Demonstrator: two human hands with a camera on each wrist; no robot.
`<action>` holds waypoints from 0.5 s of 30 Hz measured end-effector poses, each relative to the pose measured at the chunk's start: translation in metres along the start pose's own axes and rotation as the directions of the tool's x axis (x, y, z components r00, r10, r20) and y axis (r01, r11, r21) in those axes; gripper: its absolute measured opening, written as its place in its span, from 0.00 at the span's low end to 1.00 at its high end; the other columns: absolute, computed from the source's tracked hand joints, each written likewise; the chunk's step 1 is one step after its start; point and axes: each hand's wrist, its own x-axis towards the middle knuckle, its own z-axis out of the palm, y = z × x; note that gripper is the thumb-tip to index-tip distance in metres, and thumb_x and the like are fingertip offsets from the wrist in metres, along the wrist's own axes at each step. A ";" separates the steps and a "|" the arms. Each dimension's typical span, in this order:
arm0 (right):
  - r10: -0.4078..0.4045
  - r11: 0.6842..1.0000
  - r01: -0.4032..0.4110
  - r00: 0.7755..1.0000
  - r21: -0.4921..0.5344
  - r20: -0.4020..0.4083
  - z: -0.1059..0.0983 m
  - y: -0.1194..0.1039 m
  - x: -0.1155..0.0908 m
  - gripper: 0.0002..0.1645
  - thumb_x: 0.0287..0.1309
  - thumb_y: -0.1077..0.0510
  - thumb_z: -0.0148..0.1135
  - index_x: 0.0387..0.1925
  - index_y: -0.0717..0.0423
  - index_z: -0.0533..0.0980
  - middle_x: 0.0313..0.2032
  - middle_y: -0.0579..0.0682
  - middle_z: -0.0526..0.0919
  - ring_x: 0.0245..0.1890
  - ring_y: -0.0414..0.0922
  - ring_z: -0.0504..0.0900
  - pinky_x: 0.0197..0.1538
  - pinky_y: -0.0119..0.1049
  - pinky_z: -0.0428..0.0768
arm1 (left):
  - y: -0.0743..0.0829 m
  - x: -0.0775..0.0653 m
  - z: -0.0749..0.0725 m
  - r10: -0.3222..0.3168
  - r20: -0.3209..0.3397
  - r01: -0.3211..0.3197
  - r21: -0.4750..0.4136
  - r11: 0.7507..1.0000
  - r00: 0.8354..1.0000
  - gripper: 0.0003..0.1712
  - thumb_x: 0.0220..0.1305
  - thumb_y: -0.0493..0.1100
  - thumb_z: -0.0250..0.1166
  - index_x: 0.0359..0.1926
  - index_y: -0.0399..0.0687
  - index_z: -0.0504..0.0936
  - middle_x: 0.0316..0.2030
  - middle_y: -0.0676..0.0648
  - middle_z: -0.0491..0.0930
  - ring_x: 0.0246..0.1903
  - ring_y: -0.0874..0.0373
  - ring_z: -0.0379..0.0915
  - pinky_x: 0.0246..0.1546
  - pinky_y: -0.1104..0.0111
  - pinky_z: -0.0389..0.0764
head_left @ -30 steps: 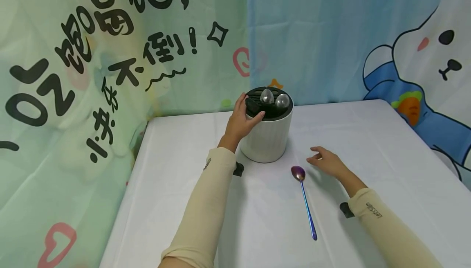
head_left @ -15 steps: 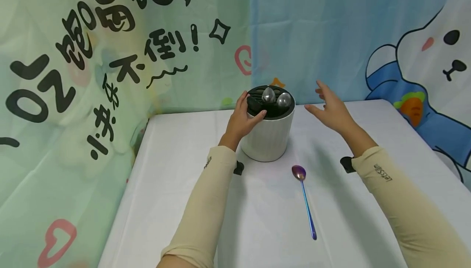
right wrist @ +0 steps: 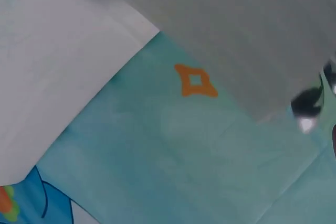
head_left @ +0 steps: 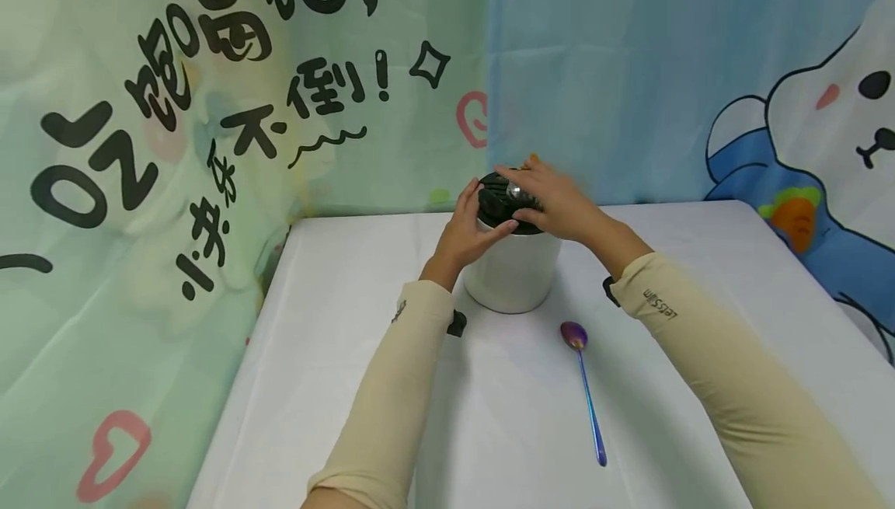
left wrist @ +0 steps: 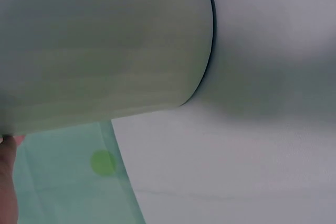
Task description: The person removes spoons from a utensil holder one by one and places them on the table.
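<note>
In the head view, a white utensil holder [head_left: 513, 276] with a black slotted top [head_left: 492, 202] stands upright near the table's back edge. My left hand [head_left: 464, 231] grips its left side near the rim, thumb across the front. Over the top reaches my right hand [head_left: 559, 202], fingers extended and thumb apart at the front rim. A silver spoon bowl [head_left: 516, 192] shows beneath the right hand, partly hidden. The holder's wall [left wrist: 105, 51] fills much of the left wrist view. Spoon bowls [right wrist: 307, 103] jut from the holder at the right wrist view's right edge.
A purple-blue spoon [head_left: 583, 385] lies on the white tablecloth [head_left: 349, 385] in front of the holder, bowl toward it. Behind the table hang a green curtain [head_left: 391, 175] with black lettering and a blue curtain [head_left: 629, 66] with a cartoon bear.
My right hand has risen from beside the loose spoon, then swung left over the holder's top. The left hand keeps its place on the holder. The head view has shifted slightly.
</note>
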 end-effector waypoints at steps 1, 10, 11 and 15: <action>-0.003 1.000 0.003 1.000 -0.002 0.016 0.002 -0.001 0.002 0.40 0.56 0.61 0.60 0.68 0.54 0.55 0.63 0.62 0.64 0.68 0.62 0.50 0.60 0.64 0.57 | 0.000 0.000 0.000 0.003 0.007 -0.003 0.000 1.000 1.000 0.51 0.56 0.68 0.55 0.72 0.57 0.41 0.71 0.61 0.32 0.67 0.49 0.52 0.62 0.53 0.61; 0.032 0.999 -0.031 0.999 -0.021 0.030 0.017 -0.002 0.010 0.36 0.57 0.61 0.59 0.66 0.51 0.60 0.63 0.63 0.63 0.68 0.60 0.48 0.62 0.65 0.50 | -0.002 -0.002 -0.005 0.024 0.039 -0.025 0.020 0.999 0.999 0.53 0.54 0.67 0.58 0.72 0.60 0.39 0.71 0.60 0.31 0.68 0.49 0.48 0.63 0.52 0.60; 0.038 0.999 -0.037 0.999 -0.025 0.020 0.019 -0.002 0.010 0.35 0.57 0.61 0.59 0.66 0.51 0.61 0.63 0.64 0.63 0.68 0.60 0.49 0.62 0.65 0.50 | -0.002 -0.002 -0.005 0.025 0.040 -0.026 0.021 0.999 0.999 0.53 0.54 0.67 0.58 0.72 0.60 0.39 0.71 0.59 0.31 0.68 0.49 0.48 0.63 0.52 0.60; 0.049 0.999 -0.050 0.996 -0.012 -0.073 0.026 0.000 0.010 0.34 0.54 0.61 0.62 0.63 0.53 0.64 0.60 0.64 0.68 0.66 0.59 0.53 0.63 0.63 0.48 | -0.002 -0.002 -0.004 0.023 0.038 -0.024 0.012 1.000 0.999 0.53 0.54 0.66 0.59 0.72 0.60 0.39 0.71 0.60 0.32 0.68 0.49 0.50 0.62 0.52 0.61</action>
